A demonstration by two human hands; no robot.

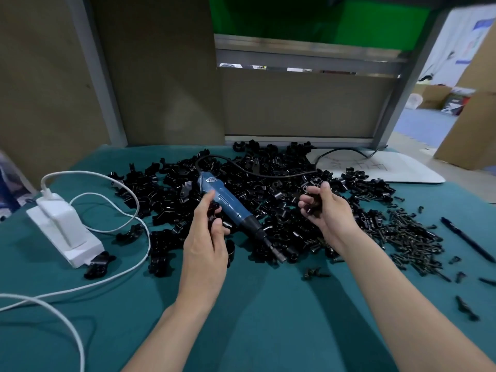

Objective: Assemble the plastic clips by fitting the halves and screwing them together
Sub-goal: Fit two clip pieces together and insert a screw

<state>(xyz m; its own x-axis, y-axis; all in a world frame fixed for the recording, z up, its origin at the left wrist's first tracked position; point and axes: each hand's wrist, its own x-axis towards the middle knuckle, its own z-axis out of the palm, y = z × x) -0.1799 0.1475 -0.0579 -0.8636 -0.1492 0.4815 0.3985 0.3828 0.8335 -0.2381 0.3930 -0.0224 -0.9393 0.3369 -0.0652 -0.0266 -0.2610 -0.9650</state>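
Over the pile (268, 183), left hand (206, 242) pinching half-hidden clip (214, 211), right hand (332, 213) fingers (304, 204) gripping blurred clip piece (314, 201)

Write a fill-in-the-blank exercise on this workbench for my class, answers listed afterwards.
1. The electric screwdriver lying on the pile of black clip halves has a ____ body.
2. The white power adapter sits on the person's ____ side.
3. The pen lies right of the heap of ____.
4. The left hand and the right hand each grip a clip piece; ____ grips the screwdriver.
Missing words: blue; left; screws; neither.
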